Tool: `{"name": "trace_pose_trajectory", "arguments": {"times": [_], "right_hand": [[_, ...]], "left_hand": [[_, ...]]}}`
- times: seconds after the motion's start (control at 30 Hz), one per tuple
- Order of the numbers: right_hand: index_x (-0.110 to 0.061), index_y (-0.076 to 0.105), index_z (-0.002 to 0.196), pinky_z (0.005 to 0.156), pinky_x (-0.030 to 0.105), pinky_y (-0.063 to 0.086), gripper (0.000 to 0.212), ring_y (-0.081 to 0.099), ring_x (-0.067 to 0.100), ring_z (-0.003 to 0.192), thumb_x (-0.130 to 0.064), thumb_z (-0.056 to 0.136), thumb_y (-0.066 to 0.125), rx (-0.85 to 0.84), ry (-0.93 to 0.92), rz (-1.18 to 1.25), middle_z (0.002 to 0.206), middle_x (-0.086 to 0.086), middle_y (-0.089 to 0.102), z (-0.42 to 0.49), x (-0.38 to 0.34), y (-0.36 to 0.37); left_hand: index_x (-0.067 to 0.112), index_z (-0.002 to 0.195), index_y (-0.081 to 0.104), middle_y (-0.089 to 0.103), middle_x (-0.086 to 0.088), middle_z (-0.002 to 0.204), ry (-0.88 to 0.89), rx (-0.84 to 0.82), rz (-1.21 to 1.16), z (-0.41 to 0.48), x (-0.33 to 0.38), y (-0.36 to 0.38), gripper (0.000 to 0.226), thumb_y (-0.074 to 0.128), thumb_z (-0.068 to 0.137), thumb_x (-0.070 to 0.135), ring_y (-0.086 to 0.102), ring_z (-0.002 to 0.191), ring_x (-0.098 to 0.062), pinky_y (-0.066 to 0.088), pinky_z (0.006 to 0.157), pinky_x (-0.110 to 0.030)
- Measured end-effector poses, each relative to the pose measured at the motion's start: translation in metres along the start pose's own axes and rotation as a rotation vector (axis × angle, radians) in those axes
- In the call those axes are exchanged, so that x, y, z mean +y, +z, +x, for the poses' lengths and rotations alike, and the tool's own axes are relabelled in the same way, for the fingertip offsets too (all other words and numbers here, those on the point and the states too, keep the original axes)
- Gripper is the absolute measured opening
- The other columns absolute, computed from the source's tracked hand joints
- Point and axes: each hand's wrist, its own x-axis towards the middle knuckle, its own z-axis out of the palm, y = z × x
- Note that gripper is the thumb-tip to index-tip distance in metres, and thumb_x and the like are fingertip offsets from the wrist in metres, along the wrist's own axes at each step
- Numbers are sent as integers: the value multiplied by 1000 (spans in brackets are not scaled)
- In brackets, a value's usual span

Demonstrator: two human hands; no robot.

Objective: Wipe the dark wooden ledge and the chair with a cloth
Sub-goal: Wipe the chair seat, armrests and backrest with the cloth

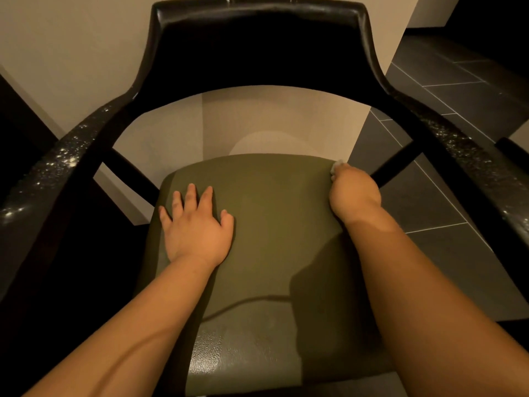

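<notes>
A dark chair [257,38] with a black backrest, curved black armrests and an olive-green seat [274,219] fills the view. My left hand [197,224] lies flat on the left part of the seat, fingers spread and straight. My right hand [353,190] is at the seat's far right corner, fingers curled round a small pale cloth [335,167] that shows only as a bit of white past the knuckles. The cloth touches the seat's edge. No dark wooden ledge is recognisable in this view.
The left armrest [57,167] and the right armrest [463,156] glint with specks. A beige wall [71,53] stands behind the chair. Grey floor tiles [458,90] lie to the right. A dark panel [17,121] is at the far left.
</notes>
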Motion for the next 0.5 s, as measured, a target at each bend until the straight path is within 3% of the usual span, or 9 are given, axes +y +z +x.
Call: {"name": "trace_pose_trajectory", "arguments": {"times": [0.07,0.17,0.27,0.37,0.5], "right_hand": [[-17,51,136,97,41,48,35,60,27,114,-12,103,39,-13,-46,2,126,6,62,-5,12,4],[-19,41,152,111,47,44,51,53,31,131,-8,102,37,129,-29,4,143,9,53,-18,20,16],[-3,55,136,100,46,48,41,55,38,125,1,98,41,66,37,-145,139,19,54,6,-2,12],[-3,64,121,90,42,50,29,60,40,117,0,97,47,-27,-3,-108,130,21,61,33,-23,-4],[-10,63,133,96,41,49,34,60,39,118,-11,104,44,-6,-54,-88,131,20,63,16,-14,-7]], "left_hand": [[33,165,25,15,-4,175,6,-5,7,0,0,0,72,25,98,59,9,161,-32,6,128,-59],[31,166,22,13,-5,175,15,-18,21,2,1,1,73,22,98,59,7,161,-34,5,128,-61],[31,166,18,10,-6,175,24,-31,38,4,0,2,73,20,99,59,6,160,-35,4,128,-61],[31,166,18,9,-6,175,23,-32,40,3,0,2,73,19,99,59,5,160,-35,4,128,-61],[31,166,19,10,-6,175,24,-42,26,3,0,1,73,20,98,59,5,160,-35,4,128,-60]]}}
